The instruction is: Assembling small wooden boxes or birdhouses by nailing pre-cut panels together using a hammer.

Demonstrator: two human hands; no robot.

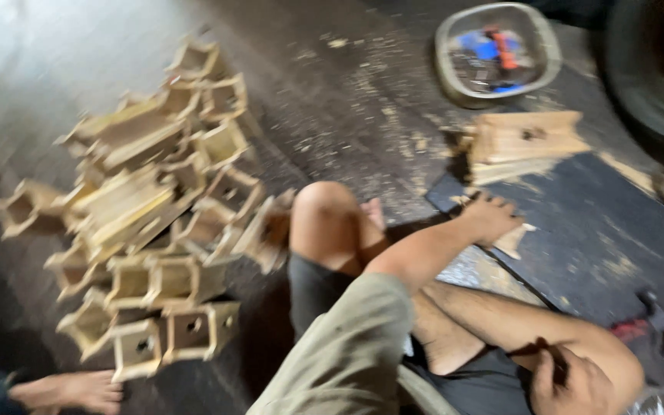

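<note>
I sit on the floor with one bare knee (pixel 323 219) raised. My left hand (pixel 489 217) reaches out to the right and presses down on a small flat wooden piece (pixel 513 240) at the edge of a dark mat (pixel 601 230). Just beyond it lies a larger pale wooden block (pixel 524 142) with a hole in it. My right hand (pixel 570 380) rests low at the bottom right by my leg, its fingers closed around a small dark object (pixel 553 360) that is too blurred to make out.
A heap of several hollow square wooden pieces (pixel 155 215) covers the floor at the left. Another person's bare foot (pixel 71 390) shows at the bottom left. A metal bowl (pixel 455 38) holding blue and red items sits at the top, a tyre (pixel 647 84) at the top right, and a dark and red tool (pixel 647 323) lies on the mat. Sawdust is scattered about.
</note>
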